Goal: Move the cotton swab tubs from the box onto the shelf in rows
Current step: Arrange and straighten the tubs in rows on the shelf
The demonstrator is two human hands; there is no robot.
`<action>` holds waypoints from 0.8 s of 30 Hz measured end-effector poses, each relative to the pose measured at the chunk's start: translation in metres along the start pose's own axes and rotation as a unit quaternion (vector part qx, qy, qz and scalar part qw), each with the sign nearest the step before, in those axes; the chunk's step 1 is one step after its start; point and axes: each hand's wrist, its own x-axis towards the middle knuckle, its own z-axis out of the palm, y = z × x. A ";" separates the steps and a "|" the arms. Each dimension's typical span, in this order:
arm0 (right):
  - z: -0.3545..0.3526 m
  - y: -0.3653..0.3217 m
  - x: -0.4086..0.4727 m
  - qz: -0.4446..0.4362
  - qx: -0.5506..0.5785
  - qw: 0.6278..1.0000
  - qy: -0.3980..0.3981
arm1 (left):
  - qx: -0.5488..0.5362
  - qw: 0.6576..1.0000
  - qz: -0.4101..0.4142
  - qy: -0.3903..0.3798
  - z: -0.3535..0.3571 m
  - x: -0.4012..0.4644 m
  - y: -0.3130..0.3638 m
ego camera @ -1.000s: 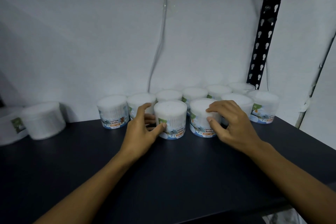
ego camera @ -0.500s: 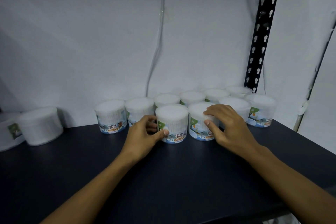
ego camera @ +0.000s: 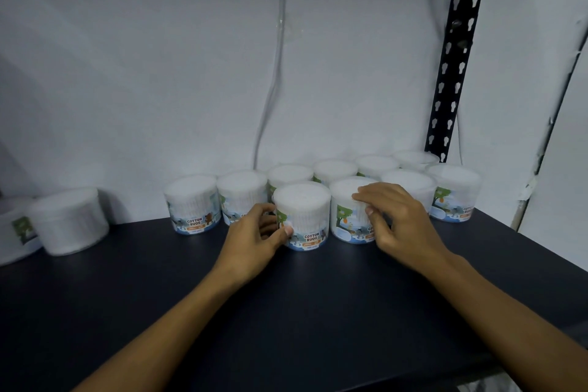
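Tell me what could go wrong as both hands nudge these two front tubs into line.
1. The left hand grips its front tub low on one side; a push could skew it against the tubs behind.
2. The right hand holds its tub near the rim, so it might tip.

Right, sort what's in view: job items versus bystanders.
Job: left hand gripping front tub; right hand gripping neighbouring tub; tubs behind; shelf.
Bystanders: two larger tubs far left; slotted upright; wall cable.
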 end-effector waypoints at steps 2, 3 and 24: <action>0.000 0.000 0.000 0.005 0.002 1.000 0.004 | 0.024 1.000 0.007 0.006 0.001 0.000 0.001; 0.001 0.001 0.000 0.007 0.004 1.000 0.007 | 0.032 0.999 0.009 0.009 0.002 0.000 0.001; 0.003 0.007 0.001 0.042 0.005 0.999 0.010 | 0.068 0.997 0.013 0.017 0.006 -0.002 0.005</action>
